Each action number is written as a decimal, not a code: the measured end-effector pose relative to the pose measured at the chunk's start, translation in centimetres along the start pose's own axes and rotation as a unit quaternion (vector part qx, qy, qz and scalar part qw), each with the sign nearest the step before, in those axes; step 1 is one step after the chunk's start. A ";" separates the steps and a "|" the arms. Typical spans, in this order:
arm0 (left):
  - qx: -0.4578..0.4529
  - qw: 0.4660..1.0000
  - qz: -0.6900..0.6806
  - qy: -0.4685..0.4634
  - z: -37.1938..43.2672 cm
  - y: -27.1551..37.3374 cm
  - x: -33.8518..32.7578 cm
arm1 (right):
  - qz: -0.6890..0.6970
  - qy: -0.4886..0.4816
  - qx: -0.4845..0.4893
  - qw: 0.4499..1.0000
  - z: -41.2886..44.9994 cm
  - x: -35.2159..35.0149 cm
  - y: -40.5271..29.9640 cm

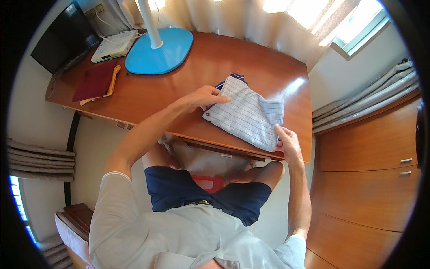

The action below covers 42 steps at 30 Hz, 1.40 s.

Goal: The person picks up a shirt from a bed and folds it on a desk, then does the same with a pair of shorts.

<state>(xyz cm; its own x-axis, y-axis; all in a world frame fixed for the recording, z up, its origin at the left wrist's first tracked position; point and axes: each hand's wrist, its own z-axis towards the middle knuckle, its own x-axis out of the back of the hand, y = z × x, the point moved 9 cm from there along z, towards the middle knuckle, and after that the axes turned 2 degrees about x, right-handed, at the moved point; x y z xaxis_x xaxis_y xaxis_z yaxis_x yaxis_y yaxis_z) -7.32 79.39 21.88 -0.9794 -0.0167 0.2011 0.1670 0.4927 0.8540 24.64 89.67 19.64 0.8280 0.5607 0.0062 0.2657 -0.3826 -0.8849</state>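
A light grey checked cloth garment (247,112) lies folded on the right part of the wooden desk, a dark button near its left corner. Dark fabric with a white stripe (237,76) shows at its upper left edge, partly hidden under it. My left hand (210,97) grips the garment's left edge, thumb on top and fingers underneath. At the lower right corner, my right hand (285,141) pinches the cloth between thumb and fingers near the desk's front edge.
A blue lamp-like stand base (161,50) with a white pole stands on the desk (151,111). Left of it are a folded maroon cloth (94,80) over a yellow one, a white box (114,46) with cables and a black screen (65,37). Wooden drawers (366,144) stand at right.
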 end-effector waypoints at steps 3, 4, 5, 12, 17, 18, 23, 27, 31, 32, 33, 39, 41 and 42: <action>-0.111 0.990 -0.085 -0.013 0.7 -0.5 -0.4 | -0.043 0.007 0.018 0.999 -0.6 -0.1 -0.2; -0.111 0.990 -0.085 -0.014 0.7 -0.7 -0.6 | -0.036 0.014 0.034 0.999 -0.8 -0.2 -0.4; -0.140 0.984 -0.106 0.012 0.5 -0.4 -0.4 | -0.030 0.022 0.050 0.998 -1.0 -0.3 -0.6; -0.095 0.991 -0.053 0.081 0.9 -0.9 0.7 | -0.071 0.076 0.080 0.991 -2.3 0.1 -0.8; -0.145 0.965 0.075 0.204 -0.8 0.4 1.4 | -0.262 0.125 0.071 0.954 -3.9 0.3 -1.7; -0.193 0.919 0.169 0.298 -2.8 2.5 1.7 | -0.401 0.207 0.202 0.869 -5.8 -0.2 -4.6; -0.475 0.722 0.410 0.291 -5.3 9.5 -4.6 | -0.525 0.245 0.466 0.669 -7.8 -8.0 -10.3; -0.439 0.693 0.547 0.165 -0.3 5.2 -6.4 | -0.578 0.153 0.436 0.672 -4.2 -13.1 -6.4; -0.400 0.733 0.532 0.138 2.1 4.2 -5.1 | -0.598 0.106 0.380 0.697 -2.5 -13.2 -3.7; -0.393 0.747 0.520 0.133 2.0 3.3 -5.3 | -0.594 0.103 0.395 0.693 -2.8 -13.7 -3.6; -0.393 0.747 0.519 0.135 1.8 3.3 -5.6 | -0.591 0.102 0.410 0.687 -3.2 -13.7 -3.9; -0.329 0.761 0.532 0.173 -2.2 0.7 -6.5 | -0.605 0.050 0.413 0.680 -5.0 -17.2 -3.0; -0.313 0.768 0.529 0.181 -5.0 -0.1 -6.9 | -0.633 -0.015 0.459 0.623 -7.1 -18.3 -1.9; -0.314 0.767 0.532 0.174 -6.6 -0.2 -7.1 | -0.651 -0.013 0.491 0.579 -8.5 -18.6 -2.0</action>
<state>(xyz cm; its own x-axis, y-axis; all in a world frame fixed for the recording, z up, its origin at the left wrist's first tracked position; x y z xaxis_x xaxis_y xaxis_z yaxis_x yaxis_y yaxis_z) 0.35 73.69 23.39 -0.1787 -0.1813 0.9671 0.9795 -0.1252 0.1575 12.92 73.78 25.23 0.2298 -0.0798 0.9699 0.2366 0.9713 0.0239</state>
